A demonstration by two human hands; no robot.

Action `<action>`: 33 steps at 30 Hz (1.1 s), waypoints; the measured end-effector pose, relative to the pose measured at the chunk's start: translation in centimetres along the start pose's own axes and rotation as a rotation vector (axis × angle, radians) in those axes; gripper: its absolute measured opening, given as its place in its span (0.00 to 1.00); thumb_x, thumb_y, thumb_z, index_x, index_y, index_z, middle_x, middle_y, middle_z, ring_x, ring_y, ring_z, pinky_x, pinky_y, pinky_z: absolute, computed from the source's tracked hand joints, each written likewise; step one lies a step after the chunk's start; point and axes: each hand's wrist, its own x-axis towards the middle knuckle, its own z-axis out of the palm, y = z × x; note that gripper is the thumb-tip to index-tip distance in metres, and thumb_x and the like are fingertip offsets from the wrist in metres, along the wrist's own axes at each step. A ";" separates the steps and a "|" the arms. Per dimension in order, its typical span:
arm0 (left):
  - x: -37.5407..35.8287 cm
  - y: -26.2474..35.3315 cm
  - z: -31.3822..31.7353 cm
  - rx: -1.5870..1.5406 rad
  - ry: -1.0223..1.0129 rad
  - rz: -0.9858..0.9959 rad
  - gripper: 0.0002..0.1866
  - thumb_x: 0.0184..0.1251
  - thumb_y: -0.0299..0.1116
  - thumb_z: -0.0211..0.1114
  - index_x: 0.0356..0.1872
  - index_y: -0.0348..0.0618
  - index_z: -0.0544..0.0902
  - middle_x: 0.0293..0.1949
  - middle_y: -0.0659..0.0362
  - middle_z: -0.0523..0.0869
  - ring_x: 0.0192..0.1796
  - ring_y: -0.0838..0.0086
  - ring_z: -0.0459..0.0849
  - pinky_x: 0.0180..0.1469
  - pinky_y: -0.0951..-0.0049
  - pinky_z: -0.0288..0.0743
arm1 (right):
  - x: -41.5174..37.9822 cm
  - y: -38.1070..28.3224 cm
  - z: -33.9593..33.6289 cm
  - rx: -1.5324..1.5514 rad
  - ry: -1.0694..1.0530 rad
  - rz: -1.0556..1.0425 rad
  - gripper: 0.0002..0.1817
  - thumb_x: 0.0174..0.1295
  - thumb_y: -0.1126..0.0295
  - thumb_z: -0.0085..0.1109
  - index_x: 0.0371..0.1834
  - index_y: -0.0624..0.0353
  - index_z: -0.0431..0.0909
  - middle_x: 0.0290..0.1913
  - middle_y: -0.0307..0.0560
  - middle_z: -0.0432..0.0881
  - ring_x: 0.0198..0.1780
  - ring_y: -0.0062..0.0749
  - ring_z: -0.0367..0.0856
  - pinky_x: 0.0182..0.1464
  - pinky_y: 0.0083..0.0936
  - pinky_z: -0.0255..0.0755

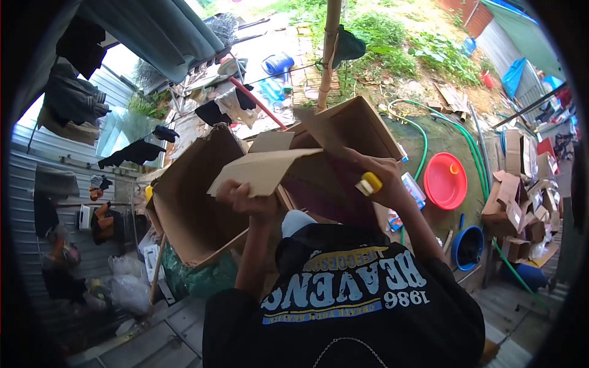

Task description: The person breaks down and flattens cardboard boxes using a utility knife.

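My left hand (246, 199) is closed on the edge of a bent cardboard flap (264, 172). In my right hand (383, 178) is a yellow-handled tool (369, 183), its fingers wrapped round it; whatever extends from the handle is hard to make out. Behind the flap, an open cardboard box (353, 126) stands in front of me, its lower part partly hidden by my arms. A second open box (199, 190), tilted on its side, lies to the left, close to my left hand.
A red basin (445, 181) and a blue bucket (468, 248) stand to the right, with a green hose (472, 144) beyond. Cardboard scraps (506, 202) are piled at the far right. A wooden post (329, 55) rises ahead. Clothes (132, 152) hang at the left.
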 end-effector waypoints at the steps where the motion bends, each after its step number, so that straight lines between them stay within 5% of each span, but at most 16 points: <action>1: -0.3 2.2 0.5 0.109 -0.115 0.003 0.19 0.49 0.30 0.64 0.38 0.48 0.64 0.35 0.56 0.64 0.39 0.68 0.66 0.37 0.69 0.59 | 0.1 -0.1 -0.3 -0.099 -0.069 -0.002 0.28 0.36 0.76 0.61 0.49 0.59 0.70 0.27 0.48 0.75 0.28 0.42 0.76 0.32 0.31 0.71; 6: -0.5 10.4 4.3 0.191 -0.482 -0.055 0.08 0.53 0.28 0.59 0.35 0.50 0.76 0.31 0.61 0.70 0.36 0.71 0.70 0.36 0.71 0.59 | -0.7 2.9 -1.3 0.011 -0.011 -0.046 0.22 0.40 0.75 0.60 0.43 0.57 0.70 0.30 0.47 0.75 0.31 0.45 0.77 0.32 0.32 0.71; 9: -0.2 11.2 4.4 0.327 -0.430 -0.237 0.06 0.55 0.27 0.59 0.33 0.50 0.79 0.29 0.63 0.72 0.32 0.72 0.71 0.36 0.72 0.61 | -0.9 5.6 -3.7 0.230 0.289 -0.088 0.05 0.53 0.77 0.52 0.34 0.61 0.73 0.28 0.44 0.73 0.23 0.23 0.72 0.23 0.19 0.63; 12: 0.2 12.9 1.6 0.338 -0.335 -0.374 0.05 0.54 0.25 0.59 0.33 0.45 0.77 0.30 0.61 0.73 0.33 0.71 0.72 0.36 0.73 0.64 | -1.5 6.8 -6.5 0.605 0.423 0.269 0.06 0.59 0.75 0.49 0.38 0.62 0.73 0.25 0.36 0.71 0.22 0.12 0.66 0.22 0.10 0.57; 13: 0.2 13.2 0.4 0.382 -0.323 -0.389 0.05 0.54 0.25 0.59 0.33 0.45 0.77 0.30 0.61 0.73 0.33 0.71 0.72 0.36 0.73 0.64 | -1.1 8.2 -7.4 0.589 0.362 0.293 0.08 0.61 0.71 0.48 0.40 0.63 0.73 0.26 0.36 0.70 0.20 0.09 0.63 0.21 0.06 0.55; 15: 0.3 13.6 -2.1 0.321 -0.270 -0.406 0.05 0.55 0.22 0.58 0.33 0.40 0.74 0.32 0.58 0.72 0.36 0.70 0.71 0.37 0.74 0.65 | 0.7 10.9 -8.5 0.202 0.149 0.301 0.10 0.59 0.71 0.49 0.42 0.62 0.74 0.27 0.37 0.71 0.27 0.18 0.67 0.31 0.16 0.61; 20: 0.1 15.8 -8.5 0.452 -0.183 -0.273 0.05 0.55 0.20 0.56 0.32 0.39 0.72 0.34 0.57 0.69 0.37 0.71 0.70 0.37 0.76 0.65 | 6.5 10.8 -6.5 0.357 -0.331 0.186 0.12 0.56 0.72 0.53 0.44 0.60 0.74 0.35 0.40 0.75 0.38 0.23 0.70 0.42 0.19 0.63; 23: -0.9 17.9 -11.8 0.542 0.011 -0.278 0.05 0.55 0.22 0.58 0.32 0.38 0.72 0.34 0.58 0.69 0.37 0.71 0.70 0.37 0.76 0.66 | 8.8 7.6 -3.0 0.392 -0.967 -0.128 0.18 0.49 0.72 0.60 0.46 0.57 0.74 0.41 0.41 0.77 0.46 0.30 0.74 0.51 0.25 0.65; 28: -2.8 22.6 -17.3 0.838 0.335 -0.580 0.07 0.56 0.25 0.59 0.34 0.36 0.72 0.33 0.58 0.69 0.38 0.73 0.70 0.40 0.73 0.66 | 6.1 0.1 4.6 0.402 -1.077 -0.567 0.21 0.44 0.73 0.63 0.46 0.55 0.74 0.40 0.44 0.78 0.42 0.40 0.75 0.47 0.28 0.68; 30: -3.6 24.7 -20.3 0.925 0.346 -0.619 0.08 0.55 0.26 0.60 0.33 0.36 0.72 0.33 0.57 0.71 0.38 0.71 0.71 0.39 0.72 0.66 | 3.5 -2.6 7.5 0.381 -0.996 -0.484 0.20 0.45 0.72 0.62 0.46 0.56 0.75 0.36 0.45 0.79 0.39 0.43 0.75 0.45 0.29 0.68; 33: -3.6 28.8 -26.1 1.037 0.424 -0.579 0.10 0.55 0.29 0.61 0.35 0.35 0.71 0.34 0.56 0.72 0.40 0.69 0.71 0.41 0.71 0.66 | 1.0 -5.8 10.4 0.494 -1.184 -0.367 0.17 0.49 0.72 0.60 0.45 0.58 0.74 0.33 0.44 0.79 0.36 0.30 0.77 0.41 0.27 0.69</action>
